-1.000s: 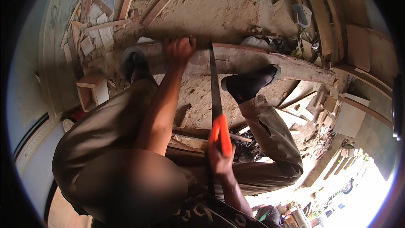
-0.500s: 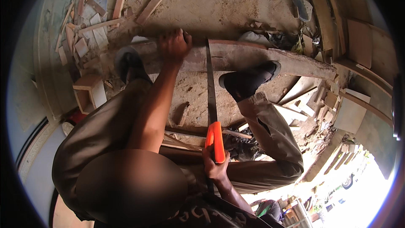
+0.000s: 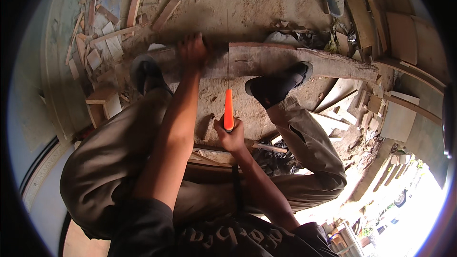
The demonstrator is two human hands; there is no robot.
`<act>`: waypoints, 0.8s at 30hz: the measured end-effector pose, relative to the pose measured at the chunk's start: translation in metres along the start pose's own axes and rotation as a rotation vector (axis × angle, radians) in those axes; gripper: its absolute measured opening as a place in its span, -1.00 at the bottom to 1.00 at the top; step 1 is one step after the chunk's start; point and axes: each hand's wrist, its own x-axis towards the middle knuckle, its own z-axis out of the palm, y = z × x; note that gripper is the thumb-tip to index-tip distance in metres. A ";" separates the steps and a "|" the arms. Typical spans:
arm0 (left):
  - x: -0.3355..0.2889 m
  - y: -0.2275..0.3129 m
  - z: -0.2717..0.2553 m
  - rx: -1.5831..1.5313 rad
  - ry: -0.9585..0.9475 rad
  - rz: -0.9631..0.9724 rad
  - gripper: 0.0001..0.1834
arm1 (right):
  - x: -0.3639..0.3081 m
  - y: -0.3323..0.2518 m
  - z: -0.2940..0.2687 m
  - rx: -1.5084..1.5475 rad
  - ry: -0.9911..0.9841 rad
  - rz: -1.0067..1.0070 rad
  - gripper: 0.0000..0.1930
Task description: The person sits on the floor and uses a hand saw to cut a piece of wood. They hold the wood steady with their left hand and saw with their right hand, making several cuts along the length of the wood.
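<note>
A long, rough wooden plank (image 3: 266, 63) lies crosswise in front of me, slightly bowed in this view. My left hand (image 3: 192, 53) presses on its left part, with the fingers curled at the far edge and partly in shadow. In my right hand (image 3: 231, 135) is the handle of a handsaw (image 3: 229, 109), bright orange and seen nearly from above. Its blade is edge-on and hard to make out, in line with a thin dark line across the plank beside my left hand. My shoes (image 3: 278, 85) rest against or on the plank on both sides.
Wood offcuts (image 3: 164, 13) lie scattered on the dusty ground at the far left. A small wooden box (image 3: 101, 100) stands by my left leg. Boards (image 3: 402, 38) lean at the right, above more scraps. A clear plastic container (image 3: 333, 4) lies at the far right.
My right hand has pushed the saw forward, away from my body, bringing the orange handle close to the plank. My left hand stays on the plank.
</note>
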 end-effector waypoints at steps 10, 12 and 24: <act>-0.009 -0.020 -0.003 -0.124 0.086 0.229 -0.60 | -0.061 -0.158 -0.027 -0.281 -0.070 0.047 -0.74; -0.021 -0.010 -0.005 -0.127 0.028 0.276 -0.58 | -0.108 -0.149 -0.032 -0.206 0.046 -0.011 -0.76; -0.074 0.042 -0.043 0.044 -0.437 0.575 -0.41 | -0.134 -0.031 -0.084 0.041 0.289 -0.095 -0.75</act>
